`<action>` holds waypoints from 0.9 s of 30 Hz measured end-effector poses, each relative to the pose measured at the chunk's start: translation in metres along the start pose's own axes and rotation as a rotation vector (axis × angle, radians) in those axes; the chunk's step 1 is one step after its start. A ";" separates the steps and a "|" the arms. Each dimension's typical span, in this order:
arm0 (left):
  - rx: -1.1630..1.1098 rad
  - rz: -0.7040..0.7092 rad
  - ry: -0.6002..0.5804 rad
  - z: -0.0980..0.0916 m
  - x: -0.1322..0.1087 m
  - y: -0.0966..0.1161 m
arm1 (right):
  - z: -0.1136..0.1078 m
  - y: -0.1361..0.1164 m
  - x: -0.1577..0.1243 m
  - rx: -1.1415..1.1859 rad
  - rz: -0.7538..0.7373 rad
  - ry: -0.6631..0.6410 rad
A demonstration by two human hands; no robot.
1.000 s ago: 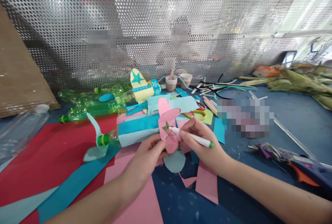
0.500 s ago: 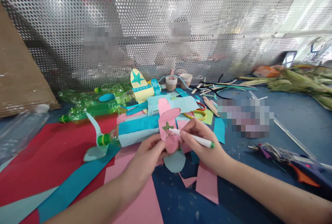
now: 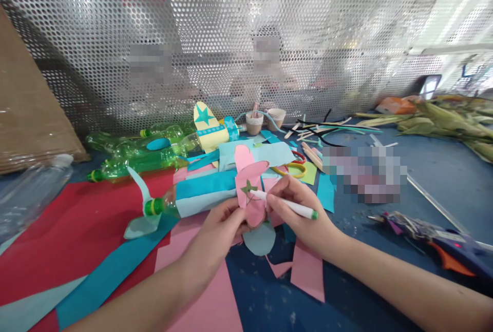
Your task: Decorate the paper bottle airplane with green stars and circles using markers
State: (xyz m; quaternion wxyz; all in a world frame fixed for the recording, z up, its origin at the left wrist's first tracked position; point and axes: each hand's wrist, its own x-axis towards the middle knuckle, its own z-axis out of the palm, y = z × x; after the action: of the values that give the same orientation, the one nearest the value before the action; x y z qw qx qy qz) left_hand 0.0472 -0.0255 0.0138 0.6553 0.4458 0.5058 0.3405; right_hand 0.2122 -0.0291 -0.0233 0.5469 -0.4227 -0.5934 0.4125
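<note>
My left hand (image 3: 227, 219) pinches the lower left edge of a pink paper cutout (image 3: 254, 213) with rounded ends. A green star (image 3: 248, 187), partly coloured in, shows on the cutout. My right hand (image 3: 298, 209) is closed round a white marker (image 3: 295, 207) with a green end; its tip touches the star. Behind the cutout lies a plastic bottle (image 3: 206, 193) wrapped in blue and light blue paper, green cap to the left. A light blue rounded paper piece (image 3: 260, 239) shows below the cutout.
Green bottles (image 3: 142, 162) and a yellow paper-covered bottle (image 3: 211, 138) lie behind. Scissors with yellow handles (image 3: 296, 171) rest beyond my right hand. A hot glue gun (image 3: 431, 237) with an orange trigger is at right. Red paper (image 3: 96, 219) and pink paper (image 3: 196, 280) cover the left side.
The marker tip has shifted very slightly on the star, and a little more of the star looks green. Both hands otherwise stay in place.
</note>
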 end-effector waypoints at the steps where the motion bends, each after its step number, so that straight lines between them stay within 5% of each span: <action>1: 0.003 -0.001 0.003 0.000 0.000 0.000 | 0.000 0.000 0.000 0.002 0.002 0.001; 27: -0.019 -0.011 0.003 0.000 0.002 -0.002 | 0.000 0.000 0.001 -0.016 -0.008 -0.004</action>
State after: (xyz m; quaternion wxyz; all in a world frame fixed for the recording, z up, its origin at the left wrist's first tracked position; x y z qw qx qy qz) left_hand 0.0475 -0.0247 0.0117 0.6608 0.4362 0.5059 0.3424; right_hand 0.2124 -0.0285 -0.0230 0.5440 -0.4238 -0.5994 0.4063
